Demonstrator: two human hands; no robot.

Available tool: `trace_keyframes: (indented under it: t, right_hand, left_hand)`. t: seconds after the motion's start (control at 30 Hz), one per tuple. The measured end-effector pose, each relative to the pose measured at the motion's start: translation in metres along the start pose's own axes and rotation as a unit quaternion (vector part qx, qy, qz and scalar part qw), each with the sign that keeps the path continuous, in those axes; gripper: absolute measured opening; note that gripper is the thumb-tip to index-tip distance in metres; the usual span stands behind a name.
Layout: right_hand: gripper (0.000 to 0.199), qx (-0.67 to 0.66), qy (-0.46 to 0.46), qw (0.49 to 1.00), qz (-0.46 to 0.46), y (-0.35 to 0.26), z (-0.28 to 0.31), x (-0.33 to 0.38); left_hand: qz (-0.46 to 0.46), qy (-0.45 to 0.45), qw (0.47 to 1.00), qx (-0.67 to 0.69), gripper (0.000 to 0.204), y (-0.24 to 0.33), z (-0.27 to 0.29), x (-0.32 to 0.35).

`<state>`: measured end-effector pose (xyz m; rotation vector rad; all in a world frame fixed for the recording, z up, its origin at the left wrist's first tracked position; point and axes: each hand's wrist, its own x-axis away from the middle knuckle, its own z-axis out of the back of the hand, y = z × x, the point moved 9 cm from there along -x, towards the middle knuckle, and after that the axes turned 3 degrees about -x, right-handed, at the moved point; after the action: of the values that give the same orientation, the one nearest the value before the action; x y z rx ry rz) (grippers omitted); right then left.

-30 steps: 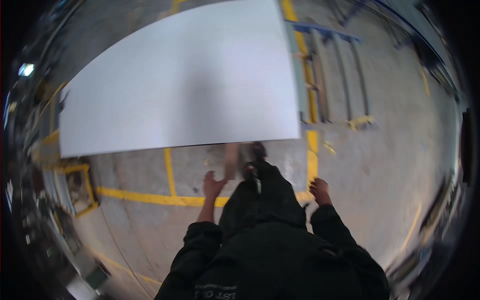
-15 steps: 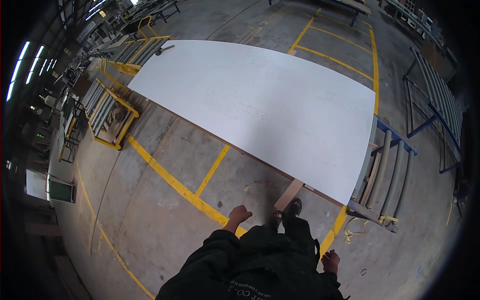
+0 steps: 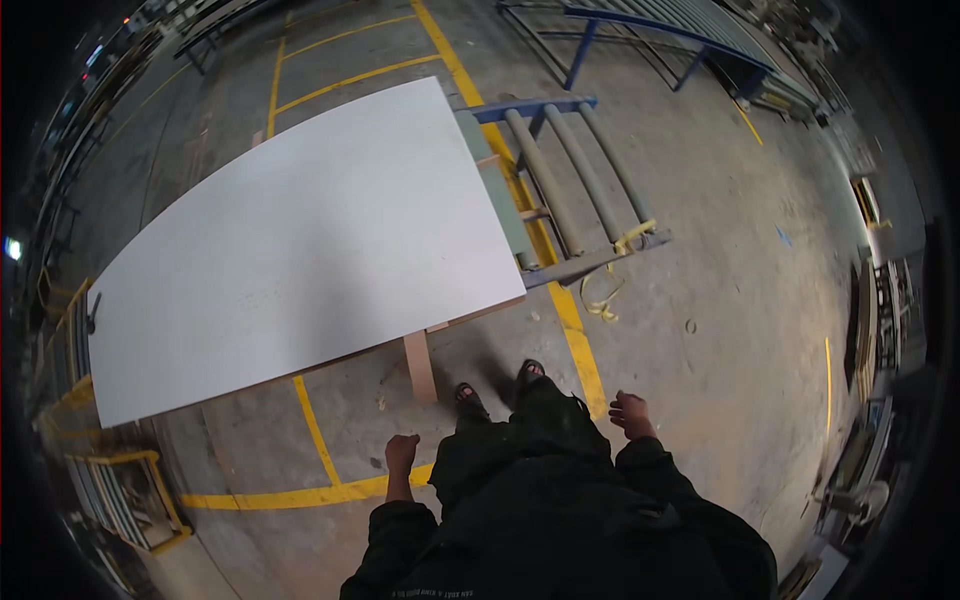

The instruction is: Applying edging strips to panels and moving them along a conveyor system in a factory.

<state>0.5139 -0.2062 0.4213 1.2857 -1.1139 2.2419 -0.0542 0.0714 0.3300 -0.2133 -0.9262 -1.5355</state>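
Note:
A large white panel (image 3: 310, 220) lies flat in front of me, its near edge beyond my feet. My left hand (image 3: 401, 454) hangs over the floor at my side, fingers curled in with nothing visible in them. On the other side, my right hand (image 3: 630, 413) is held out from my body, fingers loosely apart and holding nothing. Neither hand touches the panel. A brown board strip (image 3: 419, 368) sticks out from under its near edge, closest to my left hand. On the panel's left end rests a small dark tool (image 3: 93, 312), too small to name.
A roller conveyor (image 3: 565, 185) with a blue frame stands at the panel's right end. Yellow tape (image 3: 603, 300) lies loose on the floor below it. A yellow-framed roller cart (image 3: 128, 500) is at the lower left. Another roller table (image 3: 680, 40) stands far right.
My view has turned to the right, so the panel now sits further left and the conveyor nearer the middle. My feet have stepped apart, and my right hand has come up and forward.

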Motion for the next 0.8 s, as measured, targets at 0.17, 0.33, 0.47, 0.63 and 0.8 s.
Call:
trace_keyframes:
  t: [0.17, 0.33, 0.47, 0.63, 0.8]
  right_hand:
    - [0.034, -0.083, 0.039, 0.996, -0.006, 0.009, 0.050, 0.013]
    - [0.034, -0.156, 0.063, 0.984, -0.060, 0.067, 0.127, -0.013]
    - [0.032, -0.205, 0.083, 0.966, -0.133, 0.111, 0.182, -0.056]
    - [0.024, -0.296, 0.098, 0.940, -0.138, 0.114, 0.274, -0.112]
    - [0.023, -0.325, 0.136, 0.929, -0.115, 0.075, 0.421, -0.186]
  left_hand:
    - [0.047, 0.013, 0.999, 0.019, 0.048, 0.042, 0.000, -0.007]
    - [0.082, 0.028, 0.996, -0.034, 0.048, 0.116, -0.007, -0.020]
    - [0.059, -0.014, 0.998, -0.028, 0.045, 0.135, -0.050, -0.025]
    - [0.059, -0.101, 0.993, -0.001, 0.035, 0.221, -0.126, -0.032]
    - [0.153, -0.123, 0.975, 0.103, 0.032, 0.363, -0.208, -0.028]
